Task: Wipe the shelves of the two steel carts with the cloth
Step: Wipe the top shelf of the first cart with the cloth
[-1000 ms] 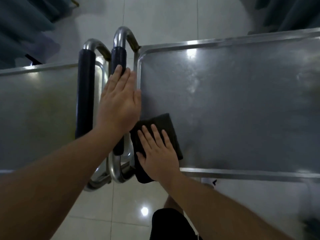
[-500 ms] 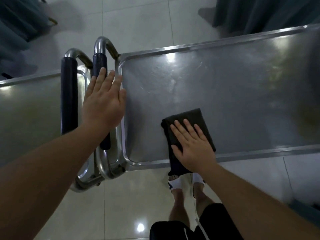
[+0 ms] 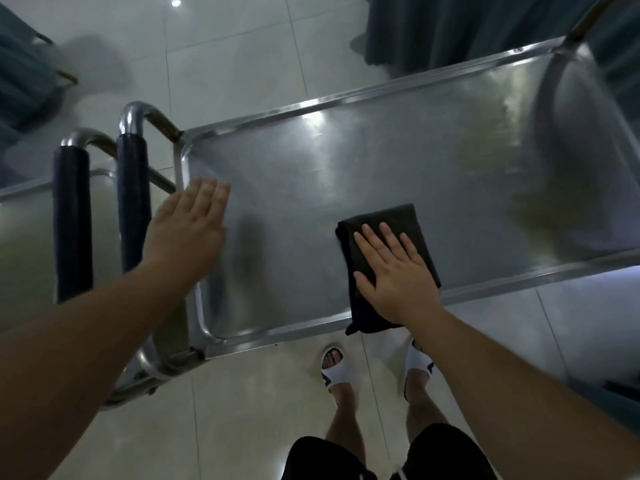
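A folded dark cloth (image 3: 391, 220) lies on the top shelf of the right steel cart (image 3: 346, 174), near its front rim, with one end hanging over the edge. My right hand (image 3: 394, 271) presses flat on the cloth with straight fingers. My left hand (image 3: 188, 233) is flat and blurred over the shelf's left end, holding nothing. The left steel cart (image 3: 24, 233) shows only part of its shelf at the left edge.
Two dark-padded push handles, one (image 3: 133, 202) on the right cart and one (image 3: 72, 223) on the left, stand side by side between the shelves. My sandalled feet (image 3: 334, 370) are on the pale tiled floor below. Dark curtains (image 3: 450, 26) hang beyond the cart.
My right hand has slid the cloth rightward along the front of the shelf. My left hand has come off the padded handle and now sits over the shelf's left end.
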